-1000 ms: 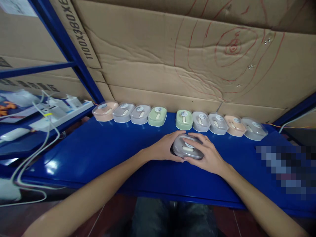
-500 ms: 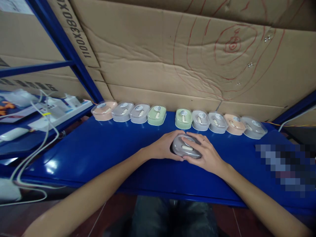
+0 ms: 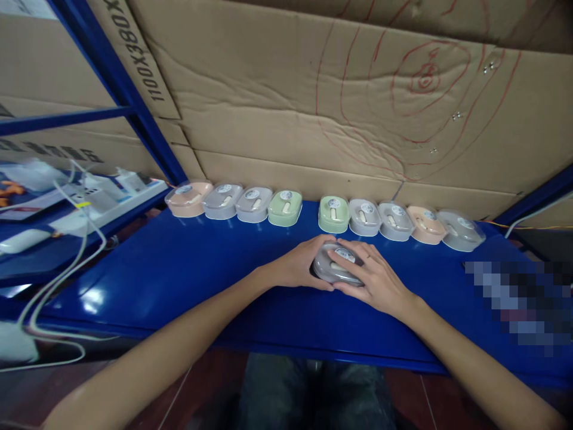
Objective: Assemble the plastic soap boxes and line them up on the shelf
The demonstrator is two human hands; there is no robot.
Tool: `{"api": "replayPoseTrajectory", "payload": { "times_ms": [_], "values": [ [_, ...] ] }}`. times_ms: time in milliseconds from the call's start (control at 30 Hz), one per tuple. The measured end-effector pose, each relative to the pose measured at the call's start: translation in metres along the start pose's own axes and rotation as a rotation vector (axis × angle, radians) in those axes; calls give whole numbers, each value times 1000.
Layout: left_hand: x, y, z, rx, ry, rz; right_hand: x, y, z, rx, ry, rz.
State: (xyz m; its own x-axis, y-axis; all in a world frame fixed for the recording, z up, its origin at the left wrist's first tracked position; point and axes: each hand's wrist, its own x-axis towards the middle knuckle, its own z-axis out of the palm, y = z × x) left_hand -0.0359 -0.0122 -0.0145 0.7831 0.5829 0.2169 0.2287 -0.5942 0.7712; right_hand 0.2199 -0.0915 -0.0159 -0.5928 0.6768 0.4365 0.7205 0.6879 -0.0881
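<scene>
A grey oval plastic box [image 3: 335,267] with a clear lid lies in the middle of the blue metal shelf [image 3: 188,269]. My left hand [image 3: 298,266] grips its left side. My right hand [image 3: 373,280] lies over its top and right side, fingers spread across the lid. A cream piece shows through the lid under my fingers.
A row of several similar boxes, peach [image 3: 188,200], grey [image 3: 253,204] and green [image 3: 333,214], lines the back of the shelf against a cardboard wall [image 3: 313,107]. White cables [image 3: 67,269] and chargers [image 3: 94,200] lie at the left. A blurred patch [image 3: 519,304] covers the right.
My right hand has slid further over the lid, covering more of the grey box. The box has tipped slightly flatter. My left hand stays on its side.
</scene>
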Motion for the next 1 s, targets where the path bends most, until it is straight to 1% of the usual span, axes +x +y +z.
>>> {"api": "replayPoseTrajectory", "payload": {
  "times_ms": [133,367,533,733,1000],
  "values": [
    [0,-2,0,23,-5,-6,1,-2,-1,-6,-1,2],
    [1,-1,0,31,16,-20,3,-1,0,64,36,12],
    [0,-1,0,29,4,-41,2,2,3,106,42,48],
    [0,-2,1,34,8,-29,1,3,5,66,78,-11],
    [0,-3,4,26,4,-8,1,1,5,22,82,-28]
  ]
}}
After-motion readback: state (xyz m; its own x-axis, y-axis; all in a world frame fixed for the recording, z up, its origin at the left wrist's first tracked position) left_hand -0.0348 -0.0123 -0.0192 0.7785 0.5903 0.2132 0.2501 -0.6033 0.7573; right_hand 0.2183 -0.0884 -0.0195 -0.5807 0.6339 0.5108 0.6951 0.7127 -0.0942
